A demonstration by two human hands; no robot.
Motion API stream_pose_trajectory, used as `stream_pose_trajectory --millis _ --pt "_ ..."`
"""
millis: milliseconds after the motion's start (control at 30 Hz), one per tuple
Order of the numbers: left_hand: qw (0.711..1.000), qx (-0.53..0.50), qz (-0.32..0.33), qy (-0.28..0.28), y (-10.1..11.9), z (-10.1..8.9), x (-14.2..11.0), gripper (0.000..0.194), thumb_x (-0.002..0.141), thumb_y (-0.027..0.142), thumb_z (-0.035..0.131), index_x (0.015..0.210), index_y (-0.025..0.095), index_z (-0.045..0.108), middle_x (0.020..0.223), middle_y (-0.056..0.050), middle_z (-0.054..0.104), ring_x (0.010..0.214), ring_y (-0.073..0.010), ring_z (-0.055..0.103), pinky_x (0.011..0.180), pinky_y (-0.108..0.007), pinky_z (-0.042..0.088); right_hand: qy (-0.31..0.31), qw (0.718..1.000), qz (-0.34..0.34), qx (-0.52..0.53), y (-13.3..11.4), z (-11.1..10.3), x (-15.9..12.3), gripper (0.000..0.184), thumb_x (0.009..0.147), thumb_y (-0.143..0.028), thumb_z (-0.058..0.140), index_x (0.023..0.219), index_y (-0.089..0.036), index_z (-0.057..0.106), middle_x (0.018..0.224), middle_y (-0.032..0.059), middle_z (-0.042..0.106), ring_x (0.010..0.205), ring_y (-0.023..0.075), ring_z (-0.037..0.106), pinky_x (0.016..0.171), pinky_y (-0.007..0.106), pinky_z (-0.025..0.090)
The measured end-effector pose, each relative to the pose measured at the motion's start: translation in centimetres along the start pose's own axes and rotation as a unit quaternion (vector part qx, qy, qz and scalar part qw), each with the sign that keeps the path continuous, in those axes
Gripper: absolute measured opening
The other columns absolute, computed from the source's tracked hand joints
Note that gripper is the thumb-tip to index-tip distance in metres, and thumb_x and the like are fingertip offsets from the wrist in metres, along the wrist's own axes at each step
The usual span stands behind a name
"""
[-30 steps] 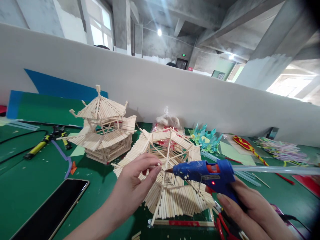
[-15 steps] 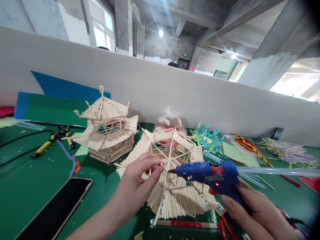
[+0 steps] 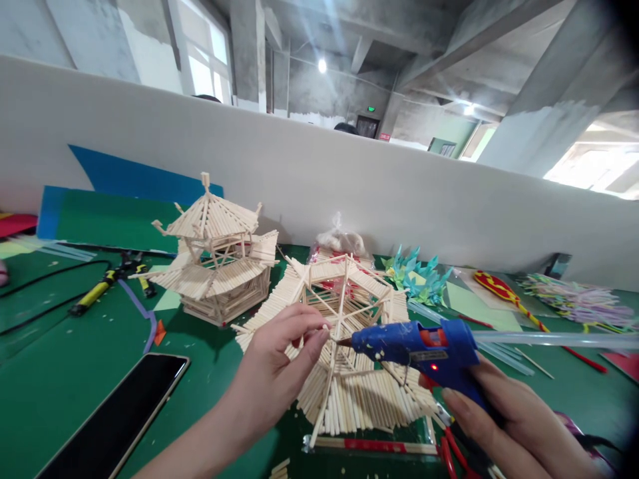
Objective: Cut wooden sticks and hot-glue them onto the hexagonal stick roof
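Observation:
Between thumb and fingertips my left hand (image 3: pixel 287 362) pinches a small wooden stick piece (image 3: pixel 326 327), only its pale end showing. My right hand (image 3: pixel 519 412) is wrapped around the handle of a blue hot glue gun (image 3: pixel 414 342), its red light lit and a clear glue stick (image 3: pixel 554 339) jutting from the back. The gun's nozzle points left, close to the stick's end; I cannot tell whether they touch. Both hands are over a wooden stick roof frame (image 3: pixel 357 399) with open spokes in its middle. To its left stands a two-tiered stick pavilion (image 3: pixel 214 273).
A phone (image 3: pixel 114 419) lies at front left, with yellow-handled pliers (image 3: pixel 97 293) behind it. Red scissors (image 3: pixel 454 452) are below my right hand. Teal folded-paper leaves (image 3: pixel 419 276) and a pipe-cleaner bundle (image 3: pixel 579 299) sit toward the back right. A white partition (image 3: pixel 399 193) runs behind.
The view has shifted slightly, so everything appears a little further right. Both hands keep their holds, with the nozzle staying close to the stick piece.

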State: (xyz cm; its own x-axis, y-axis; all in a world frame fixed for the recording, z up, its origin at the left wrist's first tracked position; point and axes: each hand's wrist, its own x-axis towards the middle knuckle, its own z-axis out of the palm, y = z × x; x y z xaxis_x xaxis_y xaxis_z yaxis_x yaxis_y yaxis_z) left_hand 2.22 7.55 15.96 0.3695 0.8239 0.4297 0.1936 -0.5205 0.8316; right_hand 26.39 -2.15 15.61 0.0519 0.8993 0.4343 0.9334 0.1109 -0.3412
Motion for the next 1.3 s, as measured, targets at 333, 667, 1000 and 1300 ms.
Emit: stream_pose_trajectory --millis 333,667,1000,1300 --pt "0.999 0.032 0.007 0.01 0.0 -0.4 0.3 0.012 0.083 0.016 0.048 0.076 0.018 0.058 0.081 -0.002 0.055 0.074 -0.014 0.053 0.062 -0.025 0.042 -0.068 0.996 -0.047 -0.04 0.7 -1.0 0.7 0.041 0.082 -0.046 0.042 0.1 -0.017 0.065 0.096 0.0125 0.068 0.086 0.028 0.064 0.068 0.033 0.056" --pt "0.999 0.039 0.022 -0.005 0.4 -0.2 0.7 0.014 0.083 0.015 0.048 0.076 0.019 0.059 0.085 -0.002 0.053 0.079 -0.014 0.053 0.068 -0.026 0.044 -0.096 0.995 -0.035 -0.002 0.6 -1.0 1.1 0.037 0.082 -0.044 0.044 0.103 -0.019 0.063 0.101 0.0103 0.067 0.089 0.0259 0.063 0.072 0.032 0.054" --pt "0.996 0.069 0.044 -0.042 0.3 0.2 0.7 0.018 0.084 0.013 0.045 0.083 0.021 0.062 0.085 -0.002 0.05 0.078 -0.0144 0.05 0.067 -0.026 0.042 -0.073 0.993 0.037 0.084 0.8 -0.8 0.2 0.032 0.08 -0.042 0.047 0.101 -0.02 0.06 0.099 0.0079 0.065 0.086 0.0239 0.062 0.062 0.027 0.054" --pt "0.991 0.111 0.055 -0.048 0.2 0.2 1.1 0.016 0.084 0.015 0.045 0.078 0.02 0.059 0.081 -0.002 0.05 0.076 -0.0155 0.05 0.066 -0.028 0.042 -0.071 0.984 0.087 0.141 0.7 -0.4 0.0 0.032 0.081 -0.041 0.046 0.106 -0.021 0.053 0.089 0.0055 0.065 0.076 0.021 0.062 0.051 0.023 0.051"
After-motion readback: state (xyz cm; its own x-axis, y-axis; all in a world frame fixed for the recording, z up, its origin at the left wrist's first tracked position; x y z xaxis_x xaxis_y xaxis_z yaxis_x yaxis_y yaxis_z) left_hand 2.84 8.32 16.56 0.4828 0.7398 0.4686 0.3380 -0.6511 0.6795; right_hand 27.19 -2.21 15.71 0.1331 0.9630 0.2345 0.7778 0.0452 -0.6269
